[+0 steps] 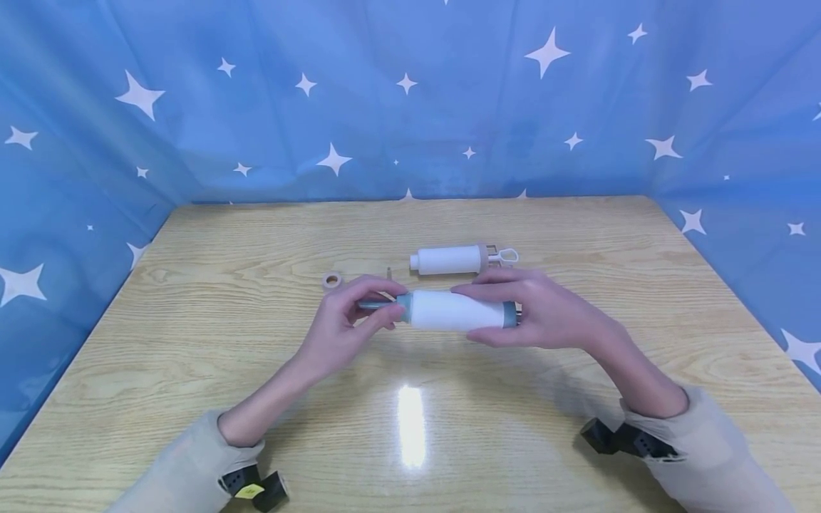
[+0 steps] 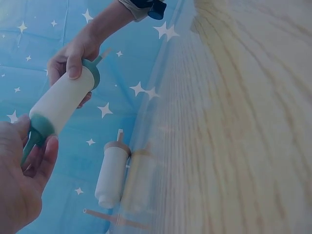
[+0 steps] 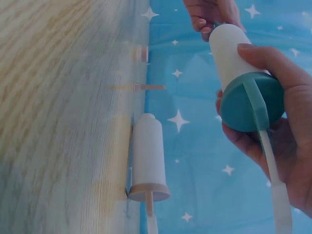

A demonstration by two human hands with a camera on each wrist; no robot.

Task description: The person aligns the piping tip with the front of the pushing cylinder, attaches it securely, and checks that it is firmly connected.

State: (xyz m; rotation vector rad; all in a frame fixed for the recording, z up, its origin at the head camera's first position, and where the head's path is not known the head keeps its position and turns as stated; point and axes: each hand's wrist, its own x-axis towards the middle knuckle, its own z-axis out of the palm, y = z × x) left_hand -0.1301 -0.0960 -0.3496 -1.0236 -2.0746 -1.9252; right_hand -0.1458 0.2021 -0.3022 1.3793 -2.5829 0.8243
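Observation:
Held level above the table is a syringe (image 1: 442, 311) with a white barrel and teal ends, like a piping syringe. My left hand (image 1: 343, 317) pinches its teal cap (image 2: 43, 126) at the left end, where a slim teal nozzle (image 2: 29, 148) points into the palm. With thumb and fingers on either side, my right hand (image 1: 545, 310) grips the barrel near its other end. The right wrist view shows a teal end cap (image 3: 251, 102) there, and a pale plunger rod (image 3: 273, 170) sticking out of it.
Behind the hands, a second white syringe (image 1: 447, 261) with a beige end cap and loop handle lies on the wooden table (image 1: 256, 235). A small beige ring (image 1: 331, 280) and a thin beige nozzle (image 3: 148, 87) are left of it. A blue starred curtain (image 1: 385, 121) borders the table.

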